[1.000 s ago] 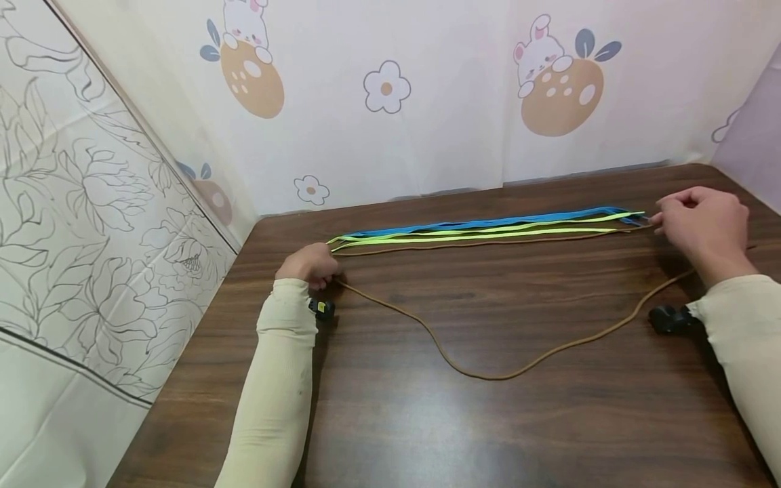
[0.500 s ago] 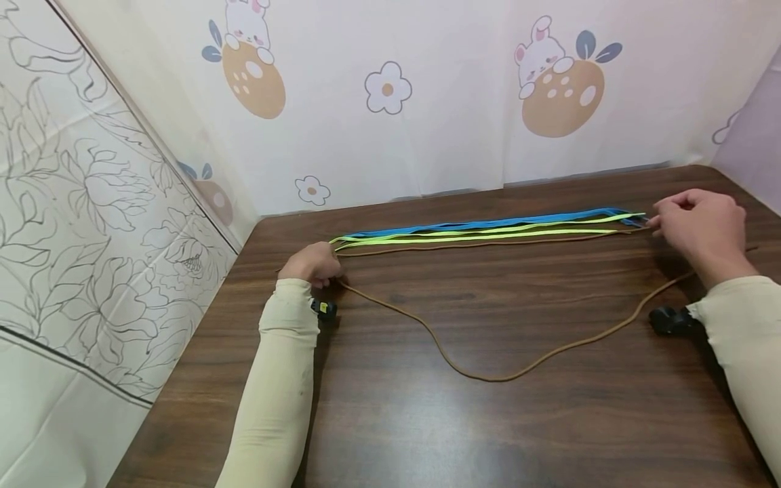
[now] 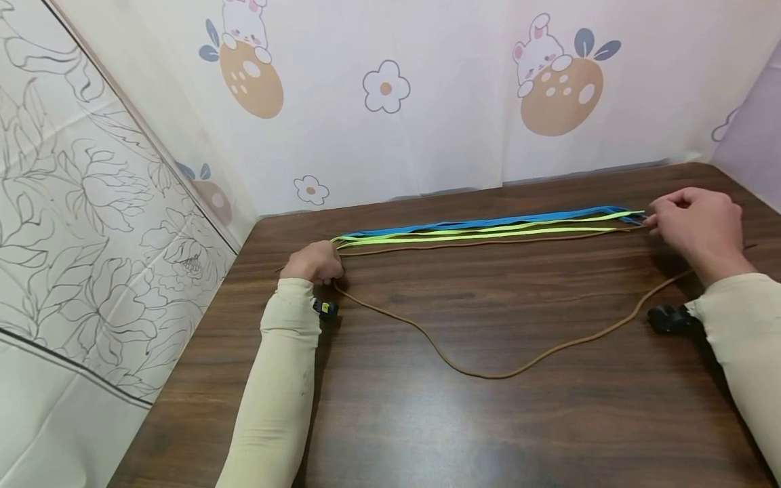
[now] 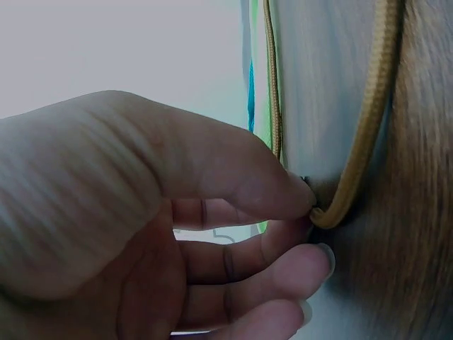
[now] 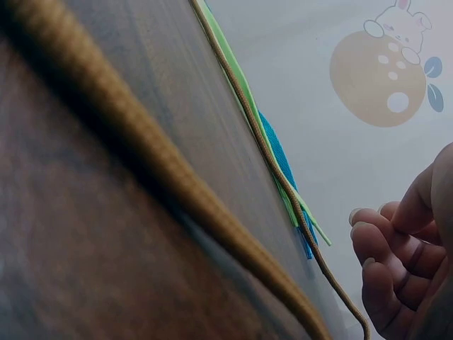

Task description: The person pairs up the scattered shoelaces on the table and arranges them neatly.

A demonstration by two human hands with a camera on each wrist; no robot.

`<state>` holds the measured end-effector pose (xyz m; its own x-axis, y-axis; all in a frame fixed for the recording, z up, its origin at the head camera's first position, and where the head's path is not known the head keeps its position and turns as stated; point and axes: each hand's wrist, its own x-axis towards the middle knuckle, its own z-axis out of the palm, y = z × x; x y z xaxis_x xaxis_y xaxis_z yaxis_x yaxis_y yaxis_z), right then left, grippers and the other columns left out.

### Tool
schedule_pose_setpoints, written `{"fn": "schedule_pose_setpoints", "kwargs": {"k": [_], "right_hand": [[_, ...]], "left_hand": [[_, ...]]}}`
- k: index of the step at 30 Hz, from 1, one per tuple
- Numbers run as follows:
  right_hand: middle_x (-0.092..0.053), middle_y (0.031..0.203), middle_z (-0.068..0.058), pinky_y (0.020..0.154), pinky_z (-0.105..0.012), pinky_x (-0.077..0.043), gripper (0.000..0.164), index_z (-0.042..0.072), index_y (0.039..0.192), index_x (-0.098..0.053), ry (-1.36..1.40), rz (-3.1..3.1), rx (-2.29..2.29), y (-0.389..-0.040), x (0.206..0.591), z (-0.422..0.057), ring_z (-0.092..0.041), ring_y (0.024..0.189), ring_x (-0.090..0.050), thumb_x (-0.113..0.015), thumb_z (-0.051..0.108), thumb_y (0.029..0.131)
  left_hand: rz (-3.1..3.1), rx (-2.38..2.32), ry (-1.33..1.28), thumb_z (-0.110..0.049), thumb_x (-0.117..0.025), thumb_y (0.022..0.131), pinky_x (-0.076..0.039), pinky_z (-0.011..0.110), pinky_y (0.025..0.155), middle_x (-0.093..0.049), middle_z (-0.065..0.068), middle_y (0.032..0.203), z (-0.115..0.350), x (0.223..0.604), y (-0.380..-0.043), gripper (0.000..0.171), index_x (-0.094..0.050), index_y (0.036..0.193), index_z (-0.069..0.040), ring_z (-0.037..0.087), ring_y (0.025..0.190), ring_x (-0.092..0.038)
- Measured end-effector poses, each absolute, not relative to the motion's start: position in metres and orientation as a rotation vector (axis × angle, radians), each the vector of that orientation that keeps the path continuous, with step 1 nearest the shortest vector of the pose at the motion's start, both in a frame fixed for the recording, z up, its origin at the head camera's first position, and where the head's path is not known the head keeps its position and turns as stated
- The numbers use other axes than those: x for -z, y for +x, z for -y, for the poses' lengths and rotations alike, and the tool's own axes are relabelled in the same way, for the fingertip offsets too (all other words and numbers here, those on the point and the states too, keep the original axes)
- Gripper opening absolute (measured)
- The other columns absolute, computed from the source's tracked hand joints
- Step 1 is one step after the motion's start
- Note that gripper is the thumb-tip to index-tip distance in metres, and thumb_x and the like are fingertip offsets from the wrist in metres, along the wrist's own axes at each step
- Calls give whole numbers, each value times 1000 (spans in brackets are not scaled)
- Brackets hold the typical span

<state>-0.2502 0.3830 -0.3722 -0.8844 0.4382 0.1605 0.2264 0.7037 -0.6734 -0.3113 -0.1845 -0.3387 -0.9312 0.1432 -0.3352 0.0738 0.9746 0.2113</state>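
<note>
My left hand (image 3: 314,261) pinches a brown round shoelace (image 4: 369,120) between thumb and index finger, at the left of the table. From there this lace sags toward the front and rises again under my right wrist in the head view. Blue flat laces (image 3: 518,219) and neon green laces (image 3: 488,236) lie stretched side by side along the back, with another brown lace (image 3: 439,247) in front of them. My right hand (image 3: 700,224) hovers by their right ends, its fingers (image 5: 386,244) loosely curled; the brown lace passes beside them in the right wrist view.
The dark wood table (image 3: 488,434) ends at a cloth backdrop (image 3: 451,135) with rabbit prints behind it. A floral sheet (image 3: 91,224) hangs on the left. Black wrist cameras (image 3: 671,320) sit under both wrists.
My left hand has shifted slightly to the right, still pinching the brown shoelace, and the right hand slightly to the left. The laces along the back stay in place.
</note>
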Motion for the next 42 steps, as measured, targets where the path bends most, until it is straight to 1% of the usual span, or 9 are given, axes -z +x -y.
{"fn": "schedule_pose_setpoints", "kwargs": {"k": [10, 14, 16, 18, 21, 24, 33, 39, 42], "right_hand": [[-52, 56, 34, 63, -29, -37, 49, 0, 120, -65, -500, 2591, -961, -249, 370, -382, 12, 54, -46, -43, 39, 101], [-54, 56, 32, 71, -33, -40, 46, 1, 117, -64, -492, 2596, -960, -250, 369, -381, 11, 54, -46, -43, 38, 100], [-59, 57, 24, 83, -40, -41, 46, 0, 117, -64, -487, 2612, -943, -251, 368, -381, 2, 61, -51, -42, 37, 100], [-67, 63, 10, 85, -48, -41, 46, -1, 117, -64, -482, 2644, -904, -251, 367, -380, -13, 73, -59, -41, 35, 100], [-71, 84, -15, 77, -53, -41, 45, -2, 116, -63, -463, 2722, -813, -250, 365, -378, -38, 91, -56, -39, 33, 100], [-65, 100, -27, 68, -54, -41, 43, -3, 115, -61, -432, 2813, -732, -248, 362, -376, -45, 94, -53, -38, 31, 101], [-57, 84, -19, 65, -55, -41, 38, -6, 107, -58, -271, 2999, -587, -244, 354, -370, -40, 81, -51, -42, 27, 98], [-54, 94, -24, 61, -55, -42, 39, -3, 105, -57, -279, 3105, -441, -241, 351, -367, -41, 80, -49, -44, 33, 100], [-53, 103, -30, 65, -59, -43, 44, -6, 113, -56, -314, 3151, -364, -242, 350, -364, -44, 83, -51, -43, 35, 101]], "left_hand": [[-2782, -189, 143, -12, -57, 91, -40, 33, 51, -66, 8, 64, 181, 337, -310, 28, -65, 64, -10, 16, 50, -53], [-2784, -176, 135, -12, -58, 91, -41, 33, 52, -66, 9, 64, 181, 337, -310, 27, -66, 66, -8, 16, 51, -54], [-2787, -173, 131, -12, -57, 91, -41, 33, 52, -66, 10, 64, 182, 338, -310, 27, -66, 66, -8, 16, 50, -54], [-2787, -169, 128, -13, -57, 92, -41, 33, 52, -67, 10, 66, 182, 338, -310, 27, -67, 67, -7, 16, 50, -54], [-2785, -168, 126, -13, -57, 92, -41, 34, 52, -67, 10, 66, 182, 339, -310, 27, -67, 68, -7, 16, 50, -53], [-2780, -186, 129, -15, -58, 92, -41, 33, 51, -65, 9, 64, 183, 340, -311, 27, -66, 67, -7, 17, 50, -53], [-2747, -378, 148, -10, -49, 96, -48, 30, 50, -65, 9, 63, 186, 346, -314, 36, -47, 60, -15, 20, 56, -62], [-2765, -489, 98, -8, -50, 96, -49, 28, 50, -65, 11, 63, 187, 349, -315, 39, -45, 57, -15, 20, 53, -60], [-2793, -490, 72, -8, -50, 95, -47, 26, 48, -66, 10, 63, 188, 349, -316, 38, -49, 58, -13, 18, 51, -60]]}}
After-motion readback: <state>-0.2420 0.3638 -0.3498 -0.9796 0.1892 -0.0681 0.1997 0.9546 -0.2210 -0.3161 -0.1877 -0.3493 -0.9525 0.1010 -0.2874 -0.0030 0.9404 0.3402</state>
